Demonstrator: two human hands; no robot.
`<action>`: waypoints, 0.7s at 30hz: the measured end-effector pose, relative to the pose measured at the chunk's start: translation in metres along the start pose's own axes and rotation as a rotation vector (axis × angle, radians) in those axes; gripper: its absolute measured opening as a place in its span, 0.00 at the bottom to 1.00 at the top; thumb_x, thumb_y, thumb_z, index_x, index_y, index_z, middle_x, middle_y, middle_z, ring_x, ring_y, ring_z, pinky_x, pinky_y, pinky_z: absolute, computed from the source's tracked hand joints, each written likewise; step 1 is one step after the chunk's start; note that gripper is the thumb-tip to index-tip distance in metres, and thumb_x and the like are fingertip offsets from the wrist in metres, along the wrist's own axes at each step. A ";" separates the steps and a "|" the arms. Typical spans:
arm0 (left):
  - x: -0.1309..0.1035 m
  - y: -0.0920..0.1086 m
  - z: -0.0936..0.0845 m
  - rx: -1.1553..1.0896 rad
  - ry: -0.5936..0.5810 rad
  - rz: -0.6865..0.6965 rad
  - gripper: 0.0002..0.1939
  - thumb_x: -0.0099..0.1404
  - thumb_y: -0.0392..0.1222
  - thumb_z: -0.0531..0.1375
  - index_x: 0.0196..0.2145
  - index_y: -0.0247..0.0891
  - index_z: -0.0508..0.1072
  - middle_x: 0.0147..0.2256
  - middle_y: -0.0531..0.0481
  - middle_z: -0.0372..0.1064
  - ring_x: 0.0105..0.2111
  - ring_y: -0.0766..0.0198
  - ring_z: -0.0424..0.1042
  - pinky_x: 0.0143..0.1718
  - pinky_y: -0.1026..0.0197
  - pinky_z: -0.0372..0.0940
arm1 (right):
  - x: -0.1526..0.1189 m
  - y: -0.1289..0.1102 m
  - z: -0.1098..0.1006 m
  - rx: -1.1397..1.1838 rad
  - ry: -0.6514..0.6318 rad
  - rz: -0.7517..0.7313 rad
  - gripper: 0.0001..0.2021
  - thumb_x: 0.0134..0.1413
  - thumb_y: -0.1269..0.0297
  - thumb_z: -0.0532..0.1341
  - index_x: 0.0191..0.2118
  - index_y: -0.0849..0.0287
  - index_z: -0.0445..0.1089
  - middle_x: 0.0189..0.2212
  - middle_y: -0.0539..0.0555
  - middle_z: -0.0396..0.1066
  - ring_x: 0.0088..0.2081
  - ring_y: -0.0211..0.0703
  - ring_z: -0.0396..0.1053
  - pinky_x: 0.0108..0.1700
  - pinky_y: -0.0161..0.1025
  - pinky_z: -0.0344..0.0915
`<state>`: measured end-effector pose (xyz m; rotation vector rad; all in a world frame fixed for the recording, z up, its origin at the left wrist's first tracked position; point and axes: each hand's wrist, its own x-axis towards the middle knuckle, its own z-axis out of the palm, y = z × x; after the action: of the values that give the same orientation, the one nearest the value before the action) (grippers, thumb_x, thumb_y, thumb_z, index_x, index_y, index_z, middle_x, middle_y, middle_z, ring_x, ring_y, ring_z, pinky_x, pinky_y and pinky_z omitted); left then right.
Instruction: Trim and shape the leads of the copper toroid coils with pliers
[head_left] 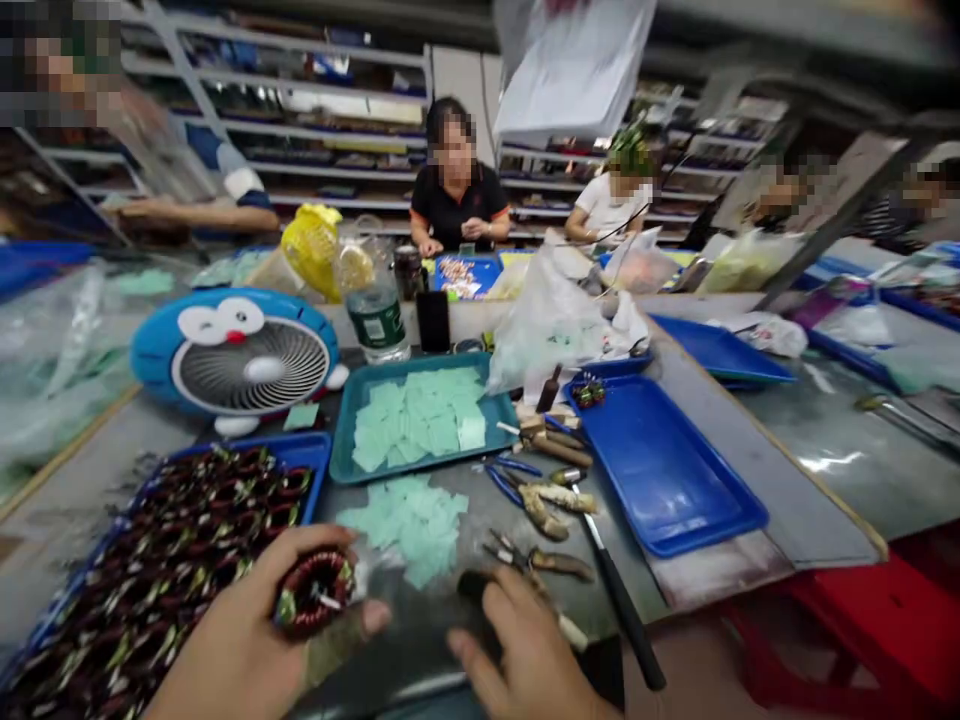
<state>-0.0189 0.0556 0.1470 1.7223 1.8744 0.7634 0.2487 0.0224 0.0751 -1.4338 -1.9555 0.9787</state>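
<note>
My left hand is closed around a ring-shaped coil wound with reddish-brown wire, its hole facing up. An olive wrap covers part of that thumb. My right hand hovers low over the bench with thumb and fingers apart. A dark piece shows at its fingertips; whether it is a finger cover or a handle is unclear. Beyond the hands lies a loose pile of pale green paper squares. To the left, a blue tray is packed with similar coils.
A green tray holds more green squares. Pliers, cutters and a black-handled tool lie to the right. Further right is a blue tray with a few coils. A blue fan and bottle stand behind; people sit opposite.
</note>
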 end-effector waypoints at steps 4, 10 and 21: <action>-0.008 0.008 0.006 -0.159 -0.080 -0.130 0.32 0.52 0.63 0.71 0.48 0.44 0.70 0.38 0.51 0.78 0.37 0.55 0.79 0.36 0.62 0.74 | -0.011 0.045 0.002 -0.418 0.129 -0.044 0.08 0.64 0.64 0.62 0.47 0.56 0.72 0.64 0.59 0.62 0.61 0.62 0.63 0.59 0.60 0.66; -0.004 0.007 0.037 -0.323 -0.209 -0.188 0.29 0.54 0.62 0.70 0.46 0.44 0.69 0.37 0.53 0.75 0.35 0.57 0.76 0.33 0.62 0.68 | -0.012 0.085 -0.007 -0.683 0.156 -0.174 0.15 0.66 0.76 0.55 0.53 0.55 0.70 0.66 0.58 0.60 0.65 0.62 0.56 0.58 0.60 0.65; 0.016 0.003 0.039 -0.172 -0.196 -0.020 0.24 0.53 0.54 0.72 0.44 0.45 0.71 0.33 0.55 0.76 0.30 0.59 0.76 0.29 0.63 0.68 | 0.109 0.029 0.008 -0.708 -0.064 -0.216 0.06 0.65 0.74 0.60 0.44 0.60 0.73 0.50 0.59 0.73 0.46 0.52 0.67 0.51 0.48 0.65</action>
<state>0.0085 0.0747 0.1214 1.6071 1.6432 0.6984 0.2261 0.1291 0.0464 -1.4873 -2.5854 0.2271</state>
